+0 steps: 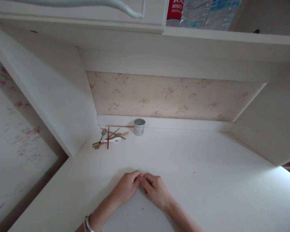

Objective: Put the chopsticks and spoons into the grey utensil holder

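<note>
My left hand (129, 186) and my right hand (156, 190) rest near the front of the white desk (183, 161), fingertips meeting. The fingers of both are curled closed, and I see nothing held in them. Farther back and to the left lies a loose pile of wooden chopsticks (108, 138). Among them are a white ceramic spoon (114, 140) with a blue mark and a metal spoon (103, 132). Right of the pile stands an upright silver metal utensil holder (139, 128) with small holes near its base. One chopstick lies behind the pile, reaching toward the holder.
Above the desk hangs a white cabinet (111, 19), with plastic-wrapped bottles (195, 14) on its open shelf. White side panels (45, 83) bound the desk left and right. Flowered wallpaper (169, 93) covers the back. A silver bangle (87, 224) circles my left wrist.
</note>
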### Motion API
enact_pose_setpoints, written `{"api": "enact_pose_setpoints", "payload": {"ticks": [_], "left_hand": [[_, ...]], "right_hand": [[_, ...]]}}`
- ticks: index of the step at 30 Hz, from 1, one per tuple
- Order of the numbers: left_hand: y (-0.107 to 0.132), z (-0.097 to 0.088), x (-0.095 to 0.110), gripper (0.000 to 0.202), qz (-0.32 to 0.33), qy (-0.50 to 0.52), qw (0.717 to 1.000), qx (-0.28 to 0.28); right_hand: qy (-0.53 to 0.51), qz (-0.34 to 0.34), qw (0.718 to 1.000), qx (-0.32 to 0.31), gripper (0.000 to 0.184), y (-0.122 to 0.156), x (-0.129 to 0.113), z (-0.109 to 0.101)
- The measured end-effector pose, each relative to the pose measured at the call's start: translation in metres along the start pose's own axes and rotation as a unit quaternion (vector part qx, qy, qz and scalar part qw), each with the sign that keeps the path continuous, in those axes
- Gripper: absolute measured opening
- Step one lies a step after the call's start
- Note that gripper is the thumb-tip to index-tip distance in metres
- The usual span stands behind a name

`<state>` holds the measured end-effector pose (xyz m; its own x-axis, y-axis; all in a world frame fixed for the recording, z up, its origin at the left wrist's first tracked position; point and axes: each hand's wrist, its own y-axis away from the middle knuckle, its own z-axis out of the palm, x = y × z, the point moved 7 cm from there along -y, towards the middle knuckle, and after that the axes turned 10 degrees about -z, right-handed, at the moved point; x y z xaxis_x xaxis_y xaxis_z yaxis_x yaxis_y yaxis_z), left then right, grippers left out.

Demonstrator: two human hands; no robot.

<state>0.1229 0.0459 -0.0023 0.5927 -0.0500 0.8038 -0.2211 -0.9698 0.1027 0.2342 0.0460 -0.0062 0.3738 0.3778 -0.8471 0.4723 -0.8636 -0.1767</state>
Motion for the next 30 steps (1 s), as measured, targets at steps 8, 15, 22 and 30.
{"api": "enact_pose_setpoints", "payload": {"ticks": [8,15,22,30], "left_hand": [[0.0000,-0.0008,0.0013,0.029,0.001,-0.001,1.000,-0.001],[0.0001,0.0009,-0.0003,0.029,0.003,-0.009,1.000,0.000],[-0.0002,0.0007,-0.0008,0.031,-0.001,-0.015,1.000,-0.001],[-0.0005,0.0019,-0.0028,0.028,-0.002,-0.015,1.000,-0.004]], "right_hand": [[0.010,-0.007,1.000,0.000,0.044,-0.0005,-0.0016,-0.0002],[0.011,-0.007,1.000,0.001,0.042,0.0009,-0.0010,0.0002],[0.019,-0.010,1.000,0.001,0.041,-0.0008,-0.0043,-0.0014],[0.017,-0.011,1.000,-0.001,0.041,-0.0002,-0.0027,-0.0004]]}}
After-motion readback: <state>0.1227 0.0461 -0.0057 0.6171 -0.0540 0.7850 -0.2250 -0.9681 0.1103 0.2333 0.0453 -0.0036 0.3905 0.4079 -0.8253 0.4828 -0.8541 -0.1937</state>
